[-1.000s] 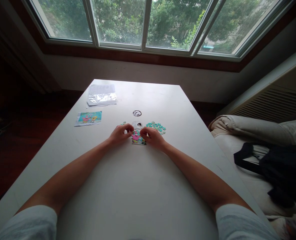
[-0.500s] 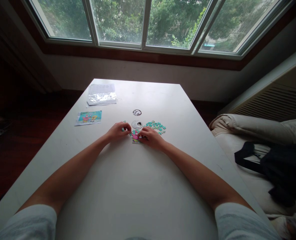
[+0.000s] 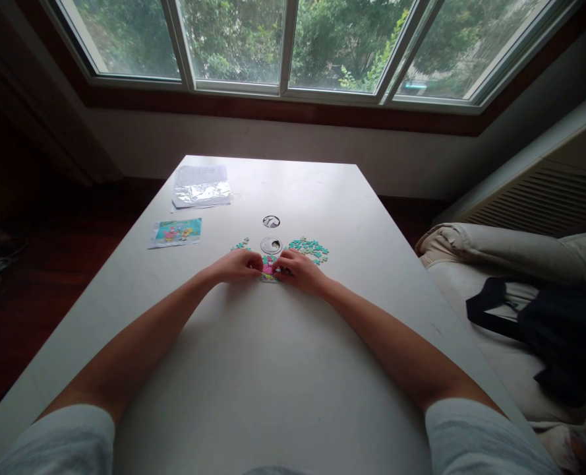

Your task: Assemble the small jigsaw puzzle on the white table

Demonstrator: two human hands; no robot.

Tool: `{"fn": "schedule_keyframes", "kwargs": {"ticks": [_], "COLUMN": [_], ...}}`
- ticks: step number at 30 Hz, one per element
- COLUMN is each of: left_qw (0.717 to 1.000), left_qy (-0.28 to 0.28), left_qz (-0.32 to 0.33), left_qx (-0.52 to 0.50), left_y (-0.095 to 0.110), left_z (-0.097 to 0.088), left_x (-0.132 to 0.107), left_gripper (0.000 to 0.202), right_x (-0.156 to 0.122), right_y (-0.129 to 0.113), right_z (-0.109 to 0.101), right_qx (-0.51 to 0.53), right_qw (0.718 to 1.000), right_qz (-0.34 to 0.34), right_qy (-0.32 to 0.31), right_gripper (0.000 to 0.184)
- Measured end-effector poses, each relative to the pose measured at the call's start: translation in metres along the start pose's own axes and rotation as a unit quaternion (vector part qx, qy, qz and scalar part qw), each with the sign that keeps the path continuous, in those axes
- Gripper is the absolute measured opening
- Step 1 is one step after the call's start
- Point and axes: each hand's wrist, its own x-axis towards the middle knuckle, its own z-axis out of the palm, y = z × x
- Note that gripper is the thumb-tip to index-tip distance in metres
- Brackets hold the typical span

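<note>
A small, partly joined jigsaw puzzle [image 3: 268, 269] with a pink figure on it lies flat on the white table between my hands. My left hand [image 3: 239, 265] is closed, its fingertips pressed together at the puzzle's left edge. Any single piece in that pinch is hidden. From the other side my right hand [image 3: 298, 270] has its curled fingers on the puzzle's right part, covering some of it. Loose green puzzle pieces [image 3: 312, 249] are heaped just beyond my right hand. A smaller group of pieces [image 3: 242, 245] lies behind my left hand.
Beyond the puzzle are a round silvery disc [image 3: 271, 245] and a smaller round item [image 3: 271, 221]. At the left lie a colourful picture sheet [image 3: 178, 232] and a clear plastic bag on papers [image 3: 202, 187]. A sofa [image 3: 451, 257] with a dark bag [image 3: 559, 323] stands right of the table.
My left hand has moved slightly down and right to the puzzle's left edge, its fingers closing up. Pieces behind it now show more. My right hand stays nearly still.
</note>
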Motion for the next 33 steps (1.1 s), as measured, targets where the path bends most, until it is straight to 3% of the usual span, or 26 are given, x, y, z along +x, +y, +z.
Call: {"fn": "schedule_keyframes", "kwargs": {"ticks": [26,30,33], "left_qw": [0.988,0.990,0.979], "left_qy": [0.072,0.094,0.174], "left_qz": [0.016,0.006,-0.028], "left_qx": [0.138,0.105,0.097], "left_y": [0.006,0.000,-0.019], "left_z": [0.019,0.008,-0.010], "left_x": [0.000,0.001,0.003], "left_gripper": [0.022,0.024,0.024], "right_x": [-0.001,0.000,0.001], "right_y": [-0.001,-0.004,-0.006], "right_z": [-0.001,-0.002,-0.004], "right_qx": [-0.002,-0.007,-0.002], "right_qw": [1.000,1.000,1.000], "right_qz": [0.008,0.003,-0.010], "right_qy": [-0.005,-0.005,-0.013], "right_gripper": [0.012,0.012,0.011]}}
